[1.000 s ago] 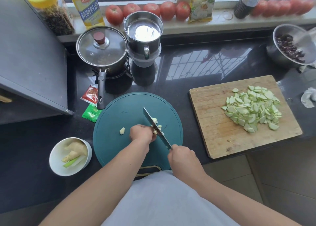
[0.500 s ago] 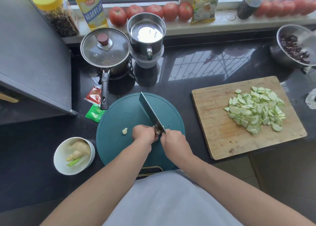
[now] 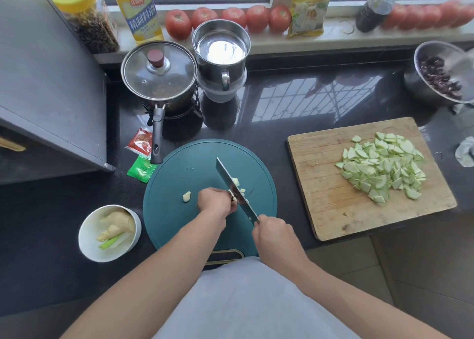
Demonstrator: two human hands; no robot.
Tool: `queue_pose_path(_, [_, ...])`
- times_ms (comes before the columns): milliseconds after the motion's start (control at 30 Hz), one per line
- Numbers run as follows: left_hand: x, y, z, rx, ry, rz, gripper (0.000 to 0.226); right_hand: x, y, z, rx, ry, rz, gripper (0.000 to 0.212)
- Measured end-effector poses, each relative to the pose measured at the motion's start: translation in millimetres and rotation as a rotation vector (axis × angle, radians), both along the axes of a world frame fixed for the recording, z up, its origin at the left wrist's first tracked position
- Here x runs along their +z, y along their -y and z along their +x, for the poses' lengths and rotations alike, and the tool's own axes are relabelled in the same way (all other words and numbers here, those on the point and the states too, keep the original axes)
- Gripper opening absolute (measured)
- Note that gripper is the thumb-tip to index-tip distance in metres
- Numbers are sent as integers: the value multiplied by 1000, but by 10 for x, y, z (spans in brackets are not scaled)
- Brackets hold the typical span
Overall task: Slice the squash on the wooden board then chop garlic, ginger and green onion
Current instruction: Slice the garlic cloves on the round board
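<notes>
Two hands work on the round teal board (image 3: 179, 210): the right hand (image 3: 275, 238) grips the knife (image 3: 232, 187), handle hidden in the fist; the left hand (image 3: 214, 202), fingers curled, holds garlic (image 3: 236, 182) mostly hidden beneath it. Sliced squash (image 3: 382, 166) sits piled on the wooden board (image 3: 325, 184). Ginger (image 3: 118, 220) lies in the white bowl (image 3: 87, 238).

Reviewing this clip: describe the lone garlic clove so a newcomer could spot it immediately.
Find the round teal cutting board in front of the person on the dark counter. The garlic clove lies on it just left of the left hand, apart from the chopped garlic beside the knife. It is the only pale piece lying alone and still whole.
</notes>
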State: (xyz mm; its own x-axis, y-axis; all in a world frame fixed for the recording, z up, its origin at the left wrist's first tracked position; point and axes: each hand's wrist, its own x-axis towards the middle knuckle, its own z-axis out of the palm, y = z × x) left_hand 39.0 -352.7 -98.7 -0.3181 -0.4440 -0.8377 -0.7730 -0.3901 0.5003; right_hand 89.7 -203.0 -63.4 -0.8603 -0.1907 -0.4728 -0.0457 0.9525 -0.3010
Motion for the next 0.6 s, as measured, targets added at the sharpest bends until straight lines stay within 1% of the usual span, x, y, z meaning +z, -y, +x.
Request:
queue_pose_path(67, [-4, -3, 2, -1, -10, 2, 13, -34, 5, 1, -1, 6, 22, 30])
queue_pose_path(233, [-8, -8, -3, 12, -20, -3, 18, -71, 8, 1, 5, 4, 41, 34])
queue_pose_path(533, [-41, 0, -10, 18, -7, 9, 13, -72, 118, -83, 24, 24, 34, 21])
queue_pose_path(600, [-59, -3, -12, 9, -3, 10, 12, -92, 196, -147, 18, 18, 6, 21])
